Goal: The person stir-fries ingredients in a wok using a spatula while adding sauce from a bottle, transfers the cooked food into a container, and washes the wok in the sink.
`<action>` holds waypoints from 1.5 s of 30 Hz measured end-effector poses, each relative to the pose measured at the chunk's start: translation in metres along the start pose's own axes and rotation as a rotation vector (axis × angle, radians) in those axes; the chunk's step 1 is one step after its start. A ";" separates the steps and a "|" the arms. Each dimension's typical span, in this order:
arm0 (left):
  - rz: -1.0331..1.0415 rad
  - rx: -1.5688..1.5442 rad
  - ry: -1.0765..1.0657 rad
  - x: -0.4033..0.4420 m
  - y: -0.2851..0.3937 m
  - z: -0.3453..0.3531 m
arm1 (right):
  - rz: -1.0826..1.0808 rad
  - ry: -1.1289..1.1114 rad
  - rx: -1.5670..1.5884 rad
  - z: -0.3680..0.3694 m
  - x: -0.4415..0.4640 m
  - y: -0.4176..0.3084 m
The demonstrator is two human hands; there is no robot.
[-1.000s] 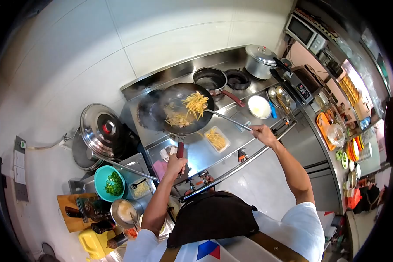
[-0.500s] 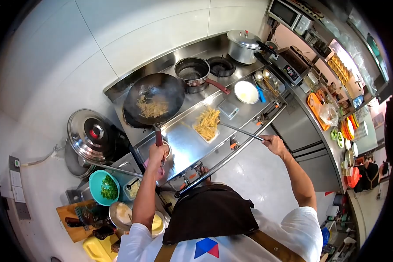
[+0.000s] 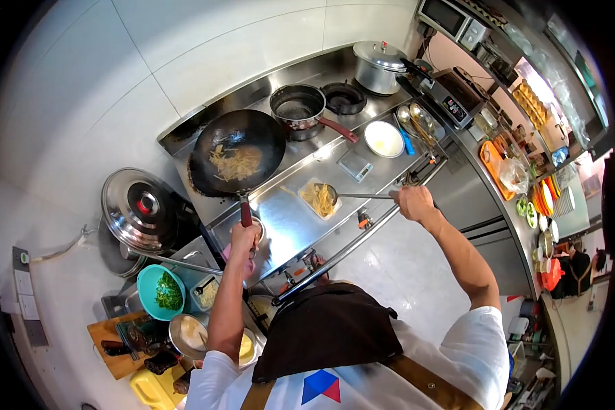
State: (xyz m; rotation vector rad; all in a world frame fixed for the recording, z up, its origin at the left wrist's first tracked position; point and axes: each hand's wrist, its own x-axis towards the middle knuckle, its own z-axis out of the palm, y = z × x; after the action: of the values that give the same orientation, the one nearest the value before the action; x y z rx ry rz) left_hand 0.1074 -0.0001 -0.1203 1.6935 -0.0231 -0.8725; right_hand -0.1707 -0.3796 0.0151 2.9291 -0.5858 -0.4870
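Note:
My left hand (image 3: 244, 239) is wrapped round the dark red handle of a black wok (image 3: 215, 140). Pale yellow strips (image 3: 236, 162), which look like potato, lie in the wok's lower part with a little liquid. My right hand (image 3: 415, 202) grips the far end of a long-handled ladle (image 3: 365, 196). The ladle's bowl rests among more yellow strips (image 3: 316, 199) in a clear plastic container on the steel counter. A few strips lie beside the container's left edge. Part of a round cup or bowl shows behind my left hand.
Behind stand a saucepan (image 3: 296, 109), a bare burner (image 3: 344, 98) and a pressure cooker (image 3: 380, 68). A white bowl (image 3: 384, 139) and small scale (image 3: 355, 166) sit on the right. A steel rail (image 3: 362, 236) runs along the front. Left are a large lid (image 3: 133, 212) and chopped greens (image 3: 169, 292).
My right hand has moved left and up, bringing the ladle further into the container. The heap of strips there looks lower and smaller. My left hand stays on the wok handle.

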 end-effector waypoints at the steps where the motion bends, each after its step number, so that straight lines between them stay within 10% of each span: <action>1: 0.002 -0.004 0.000 0.000 0.001 0.001 | -0.007 -0.010 -0.004 -0.014 0.006 -0.006; 13: 0.028 -0.052 -0.035 0.005 -0.004 -0.003 | -0.009 0.296 -0.140 -0.037 -0.013 -0.055; 45: 0.027 -0.040 -0.001 -0.004 0.014 0.005 | 0.178 0.129 0.144 0.043 -0.089 -0.077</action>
State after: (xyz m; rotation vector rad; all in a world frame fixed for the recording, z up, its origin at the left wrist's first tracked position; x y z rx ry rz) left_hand 0.1080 -0.0068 -0.1067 1.6522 -0.0289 -0.8489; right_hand -0.2357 -0.2760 -0.0132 2.9742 -0.8877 -0.2439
